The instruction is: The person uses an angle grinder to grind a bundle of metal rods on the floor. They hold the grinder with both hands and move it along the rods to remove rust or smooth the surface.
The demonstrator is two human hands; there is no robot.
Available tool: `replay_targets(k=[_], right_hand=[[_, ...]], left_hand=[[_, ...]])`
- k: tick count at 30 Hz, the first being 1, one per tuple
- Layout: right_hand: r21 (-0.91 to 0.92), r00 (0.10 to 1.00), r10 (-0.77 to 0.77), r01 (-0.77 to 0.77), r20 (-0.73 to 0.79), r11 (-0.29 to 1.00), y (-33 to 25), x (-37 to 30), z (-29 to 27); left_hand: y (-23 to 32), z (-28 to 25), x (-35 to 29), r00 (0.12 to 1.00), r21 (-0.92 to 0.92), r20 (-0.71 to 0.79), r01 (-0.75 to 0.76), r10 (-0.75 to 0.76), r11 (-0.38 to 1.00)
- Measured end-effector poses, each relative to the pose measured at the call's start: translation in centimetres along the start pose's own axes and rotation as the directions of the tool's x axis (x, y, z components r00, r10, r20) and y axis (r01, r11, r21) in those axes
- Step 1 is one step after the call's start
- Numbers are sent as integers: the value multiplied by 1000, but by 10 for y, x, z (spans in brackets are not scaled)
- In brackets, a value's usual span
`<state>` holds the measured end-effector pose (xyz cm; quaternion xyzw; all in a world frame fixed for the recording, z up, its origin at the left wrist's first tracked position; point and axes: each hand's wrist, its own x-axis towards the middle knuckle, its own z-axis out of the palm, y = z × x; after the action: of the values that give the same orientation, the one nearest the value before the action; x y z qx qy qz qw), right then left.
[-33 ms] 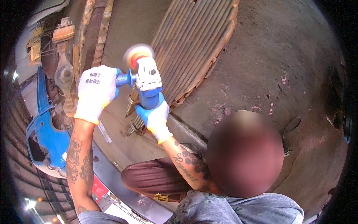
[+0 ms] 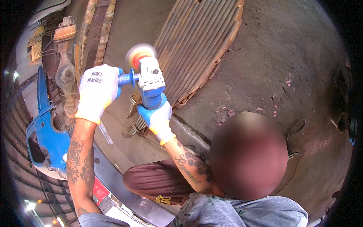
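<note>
Both my hands wear white gloves with blue palms and orange-yellow cuffs. Together they hold an angle grinder (image 2: 150, 77) with a white head and blue body. My left hand (image 2: 97, 87) is wrapped round its blue side handle (image 2: 126, 79). Lower down, my right hand (image 2: 160, 118) grips the blue body from below. At the far end the round disc (image 2: 141, 55) is blurred as if spinning, with a red-orange centre. Beside it lies a bundle of long, rusty metal leaf springs (image 2: 196, 53); whether the disc touches them I cannot tell.
A rusty axle (image 2: 65, 73) lies at the left, near a blue vehicle body panel (image 2: 47, 140). Long rusty beams (image 2: 90, 32) run along the far left. Dark, stained floor (image 2: 264, 64) spreads at the right, with a thin cable loop (image 2: 297, 126) on it. My bent knee (image 2: 151, 179) is close below.
</note>
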<state>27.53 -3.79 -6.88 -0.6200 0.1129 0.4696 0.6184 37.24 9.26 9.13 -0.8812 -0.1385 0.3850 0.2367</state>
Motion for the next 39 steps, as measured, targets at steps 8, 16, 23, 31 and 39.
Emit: replay_targets(k=[8, 16, 23, 31, 39], right_hand=[[119, 994, -101, 105, -31, 987, 6, 8, 10], [186, 989, -143, 148, -39, 971, -6, 16, 0], [241, 989, -135, 144, -53, 960, -17, 24, -5], [248, 997, -75, 80, -28, 965, -22, 42, -9], [303, 986, -129, 155, -103, 940, -33, 51, -10]], left_hand=[[2, -12, 3, 994, 90, -98, -33, 42, 995], [9, -25, 13, 993, 106, -115, -18, 30, 994], [10, -36, 25, 995, 111, -94, -7, 17, 994], [16, -54, 43, 995, 124, -91, -14, 25, 992], [19, -71, 55, 996, 147, -83, -23, 36, 989]])
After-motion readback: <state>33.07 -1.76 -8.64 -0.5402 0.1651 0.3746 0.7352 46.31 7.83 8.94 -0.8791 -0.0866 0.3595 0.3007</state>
